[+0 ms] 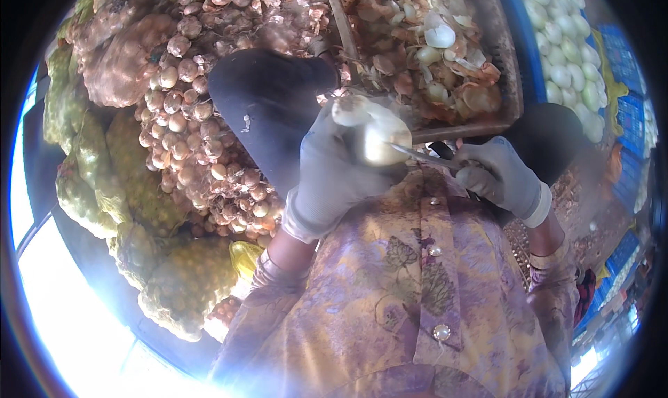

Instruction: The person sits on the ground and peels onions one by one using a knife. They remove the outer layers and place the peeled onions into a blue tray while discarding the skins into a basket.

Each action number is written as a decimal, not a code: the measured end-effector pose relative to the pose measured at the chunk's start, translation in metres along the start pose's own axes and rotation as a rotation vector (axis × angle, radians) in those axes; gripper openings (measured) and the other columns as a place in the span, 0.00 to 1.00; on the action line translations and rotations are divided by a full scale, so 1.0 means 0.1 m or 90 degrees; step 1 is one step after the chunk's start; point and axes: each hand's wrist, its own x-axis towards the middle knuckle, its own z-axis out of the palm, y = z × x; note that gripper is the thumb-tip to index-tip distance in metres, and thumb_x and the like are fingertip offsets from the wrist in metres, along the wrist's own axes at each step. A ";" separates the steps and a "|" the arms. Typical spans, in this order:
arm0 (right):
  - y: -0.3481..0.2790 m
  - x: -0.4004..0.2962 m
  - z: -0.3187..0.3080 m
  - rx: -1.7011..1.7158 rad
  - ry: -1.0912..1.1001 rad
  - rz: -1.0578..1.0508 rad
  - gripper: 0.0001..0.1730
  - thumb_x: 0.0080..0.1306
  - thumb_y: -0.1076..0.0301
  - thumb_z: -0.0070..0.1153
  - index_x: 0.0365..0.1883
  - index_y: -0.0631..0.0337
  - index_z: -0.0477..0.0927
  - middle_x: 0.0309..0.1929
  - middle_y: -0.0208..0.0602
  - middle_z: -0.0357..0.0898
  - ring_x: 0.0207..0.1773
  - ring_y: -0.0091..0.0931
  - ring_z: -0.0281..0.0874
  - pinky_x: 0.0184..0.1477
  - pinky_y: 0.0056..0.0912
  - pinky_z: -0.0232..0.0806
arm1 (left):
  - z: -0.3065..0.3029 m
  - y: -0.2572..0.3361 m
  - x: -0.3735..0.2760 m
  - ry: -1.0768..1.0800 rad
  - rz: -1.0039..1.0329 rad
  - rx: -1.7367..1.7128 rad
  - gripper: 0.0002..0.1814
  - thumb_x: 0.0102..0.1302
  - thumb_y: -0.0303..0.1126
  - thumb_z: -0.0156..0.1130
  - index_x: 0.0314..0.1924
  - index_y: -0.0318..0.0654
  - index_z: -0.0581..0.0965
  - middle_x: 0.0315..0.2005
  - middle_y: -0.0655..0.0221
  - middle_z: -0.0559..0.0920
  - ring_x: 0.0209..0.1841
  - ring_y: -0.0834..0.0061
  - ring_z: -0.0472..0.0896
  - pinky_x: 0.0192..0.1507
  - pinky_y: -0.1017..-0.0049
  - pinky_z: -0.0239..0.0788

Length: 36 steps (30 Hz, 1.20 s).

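Observation:
In its grey-white knit glove, my left hand (334, 158) grips a pale peeled onion (386, 137) in front of my chest. The thumb end of that glove (350, 110) looks soiled. My right hand (496, 173), gloved alike, holds a knife (425, 157) by its dark handle. Its narrow blade points left, and the tip meets or overlaps the onion's right side; I cannot tell whether it cuts in. Just beyond both hands is a crate (459, 132) with onion skins (402, 64) and a few pale onions (439, 36) inside.
A heap of unpeeled onions (177, 121) spreads at my left, with filled mesh sacks (120, 179) behind it. To the right, a blue crate (522, 43) holds peeled onions (566, 59). More blue crates (621, 79) stand farther right. My knees (261, 106) flank the skin-filled crate.

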 end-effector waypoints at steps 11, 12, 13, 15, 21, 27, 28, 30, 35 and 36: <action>-0.14 0.08 0.19 -0.089 0.186 -0.114 0.23 0.67 0.45 0.61 0.33 0.58 0.80 0.19 0.39 0.71 0.20 0.35 0.72 0.26 0.34 0.62 | -0.03 0.10 0.00 0.014 -0.241 -0.469 0.34 0.47 0.20 0.71 0.59 0.28 0.73 0.46 0.63 0.83 0.50 0.73 0.81 0.55 0.73 0.73; -0.08 0.04 0.22 -0.055 0.169 -0.042 0.25 0.69 0.44 0.59 0.33 0.61 0.79 0.17 0.32 0.69 0.18 0.26 0.68 0.24 0.28 0.61 | -0.02 0.07 0.00 -0.018 -0.215 -0.471 0.35 0.47 0.19 0.71 0.59 0.28 0.73 0.46 0.62 0.83 0.50 0.72 0.81 0.55 0.72 0.73; -0.07 0.01 0.24 0.093 0.177 0.052 0.26 0.70 0.44 0.58 0.34 0.62 0.79 0.17 0.29 0.69 0.19 0.23 0.67 0.24 0.27 0.60 | -0.02 0.06 -0.01 -0.037 -0.214 -0.458 0.35 0.47 0.19 0.70 0.59 0.28 0.73 0.47 0.62 0.83 0.50 0.72 0.81 0.55 0.72 0.73; -0.05 -0.07 0.26 0.389 0.187 0.240 0.26 0.71 0.44 0.56 0.37 0.64 0.80 0.18 0.23 0.69 0.20 0.17 0.66 0.24 0.23 0.59 | -0.01 0.06 -0.03 -0.073 -0.212 -0.433 0.35 0.46 0.18 0.70 0.59 0.28 0.73 0.47 0.62 0.83 0.50 0.72 0.81 0.56 0.72 0.73; -0.25 0.07 0.20 0.336 0.209 0.089 0.16 0.67 0.59 0.61 0.44 0.65 0.81 0.26 0.24 0.75 0.26 0.15 0.68 0.29 0.21 0.61 | 0.15 0.03 0.05 -0.130 -0.161 -0.231 0.37 0.42 0.14 0.71 0.58 0.30 0.74 0.50 0.67 0.81 0.53 0.74 0.79 0.58 0.71 0.72; -0.16 0.33 0.17 0.368 0.247 0.018 0.08 0.62 0.70 0.60 0.37 0.65 0.82 0.27 0.29 0.77 0.30 0.17 0.72 0.34 0.23 0.65 | 0.21 0.01 0.02 -0.163 -0.060 -0.165 0.40 0.45 0.16 0.71 0.63 0.30 0.71 0.52 0.67 0.80 0.55 0.72 0.78 0.59 0.73 0.70; -0.25 0.34 0.14 0.454 0.223 0.070 0.08 0.62 0.70 0.60 0.36 0.65 0.82 0.27 0.29 0.77 0.31 0.16 0.72 0.35 0.24 0.66 | 0.20 0.00 0.01 -0.148 -0.085 -0.233 0.39 0.46 0.16 0.71 0.63 0.30 0.71 0.52 0.67 0.80 0.55 0.72 0.78 0.58 0.73 0.71; -0.26 0.38 0.16 0.472 0.203 0.052 0.07 0.62 0.71 0.60 0.36 0.65 0.83 0.27 0.28 0.78 0.31 0.16 0.73 0.35 0.23 0.67 | 0.16 -0.03 -0.02 -0.136 -0.228 -0.479 0.37 0.47 0.17 0.71 0.62 0.30 0.72 0.53 0.67 0.79 0.54 0.72 0.79 0.58 0.74 0.71; -0.18 0.43 0.22 0.424 0.284 -0.016 0.09 0.64 0.69 0.62 0.38 0.66 0.85 0.33 0.31 0.84 0.30 0.15 0.78 0.31 0.18 0.69 | 0.12 -0.05 0.03 -0.132 -0.272 -0.391 0.35 0.49 0.20 0.73 0.61 0.31 0.73 0.52 0.65 0.80 0.52 0.74 0.79 0.58 0.74 0.71; -0.09 0.43 0.16 0.473 0.302 0.029 0.11 0.66 0.68 0.59 0.42 0.66 0.82 0.34 0.32 0.83 0.29 0.15 0.76 0.29 0.17 0.66 | 0.11 -0.10 0.02 -0.147 -0.246 -0.410 0.35 0.49 0.20 0.73 0.61 0.31 0.74 0.51 0.65 0.80 0.52 0.75 0.79 0.57 0.74 0.71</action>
